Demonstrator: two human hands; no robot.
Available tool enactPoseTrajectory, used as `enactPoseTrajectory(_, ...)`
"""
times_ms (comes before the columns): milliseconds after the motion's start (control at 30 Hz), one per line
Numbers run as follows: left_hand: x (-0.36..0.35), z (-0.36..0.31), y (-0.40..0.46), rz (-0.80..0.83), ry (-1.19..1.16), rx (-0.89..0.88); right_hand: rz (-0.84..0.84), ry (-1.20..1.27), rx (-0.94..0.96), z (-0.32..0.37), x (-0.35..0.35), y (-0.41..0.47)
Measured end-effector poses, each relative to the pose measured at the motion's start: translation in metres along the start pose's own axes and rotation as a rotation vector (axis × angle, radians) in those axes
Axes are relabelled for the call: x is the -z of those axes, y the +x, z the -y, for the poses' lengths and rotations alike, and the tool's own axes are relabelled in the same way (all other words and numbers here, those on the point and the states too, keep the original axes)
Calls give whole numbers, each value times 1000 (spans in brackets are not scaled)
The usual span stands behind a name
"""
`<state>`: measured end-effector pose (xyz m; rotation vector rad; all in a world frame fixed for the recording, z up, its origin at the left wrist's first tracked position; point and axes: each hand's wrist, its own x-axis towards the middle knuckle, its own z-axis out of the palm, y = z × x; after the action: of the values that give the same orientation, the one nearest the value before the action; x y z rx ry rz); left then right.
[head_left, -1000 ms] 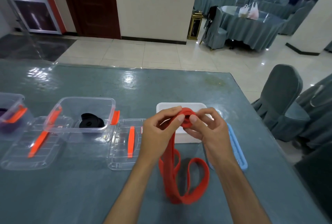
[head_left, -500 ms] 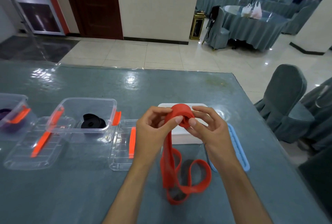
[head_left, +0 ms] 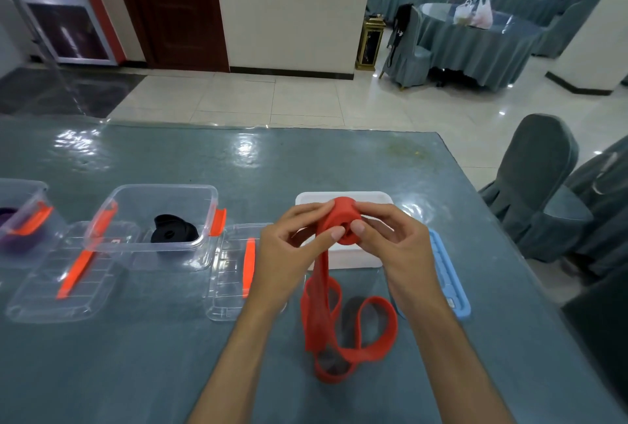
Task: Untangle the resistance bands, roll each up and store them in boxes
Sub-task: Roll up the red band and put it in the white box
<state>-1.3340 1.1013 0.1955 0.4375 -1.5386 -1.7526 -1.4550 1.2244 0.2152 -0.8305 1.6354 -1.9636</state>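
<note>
Red rubber fills your grip: your left hand (head_left: 289, 253) and right hand (head_left: 390, 247) both pinch the rolled end of the red resistance band (head_left: 339, 223), thumbs pressed on its near face and fingers curled round its sides, and you hold it above the desk (head_left: 306, 165) in front of the white box (head_left: 343, 255). Its loose tail hangs down between your wrists and lies in loops on the desk. No brand, label or writing can be read anywhere; a small red-and-white mark on the clear box (head_left: 153, 219) is too small to make out. That clear box, with orange clips, holds a rolled black band (head_left: 174, 230), and its clear lid (head_left: 234, 274) lies flat beside it. A second clear box (head_left: 23, 216) at the left edge holds something purple, with another clear lid (head_left: 64, 277) lying next to it. A blue lid (head_left: 448, 281) lies partly under your right forearm. Compared with a second ago, the roll is thicker, and the loose loops on the desk are shorter and drawn closer to you.
</note>
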Motion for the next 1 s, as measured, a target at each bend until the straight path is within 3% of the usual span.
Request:
enactPoseTrajectory(167,4,-14,4,73,48,-92,43,24,-13,11,2,5)
enactPoseTrajectory(300,-6,-20,6,-28,-51,-73,23,17,53,25,-3,13)
enactPoseTrajectory(467,-11,-33,15,6,-24,-64,-113,163,63,30,-13,16)
enactPoseTrajectory(667,-15,-50,13,-5,-77,-67,-31,276,-17,36,-16,13)
enactPoseTrajectory(800,-24,-59,9,-42,-87,-97,-48,178,84,55,-17,14)
enactPoseTrajectory(1000,-15,-72,18,20,-60,-156,-82,259,135,64,-34,12)
